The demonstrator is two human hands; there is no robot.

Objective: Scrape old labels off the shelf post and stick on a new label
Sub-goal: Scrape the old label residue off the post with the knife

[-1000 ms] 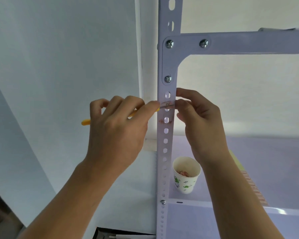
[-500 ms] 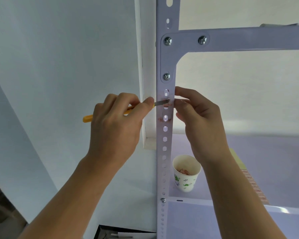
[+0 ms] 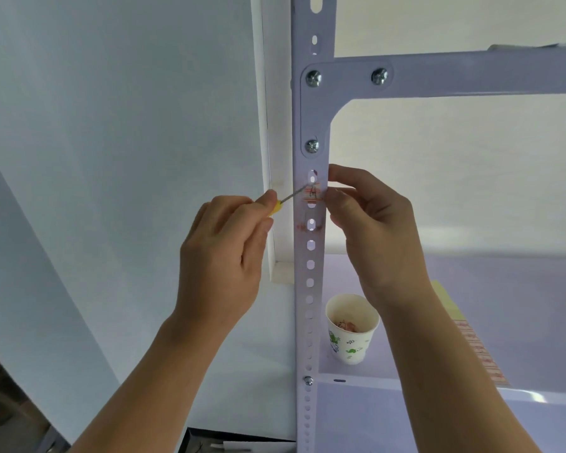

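A white perforated shelf post point(image 3: 310, 289) runs up the middle of the head view. A small label point(image 3: 313, 193) with red stripes and dark marks sits on it just below the corner bracket. Reddish residue point(image 3: 303, 226) stains the post a little lower. My left hand point(image 3: 224, 253) grips a thin yellow-handled blade tool point(image 3: 283, 201); its metal tip touches the label's left edge. My right hand point(image 3: 371, 230) pinches the label's right edge against the post with thumb and fingertips.
A paper cup point(image 3: 352, 328) with green print holds reddish scraps on the lower shelf point(image 3: 471, 392), right of the post. A sheet of labels point(image 3: 477, 348) lies behind my right forearm. The upper shelf beam point(image 3: 471, 73) crosses above. A dark box point(image 3: 229, 444) sits at the bottom.
My left hand has drawn back to the left, away from the post, so the label shows and more of the blade is bare. My right hand stayed at the post.
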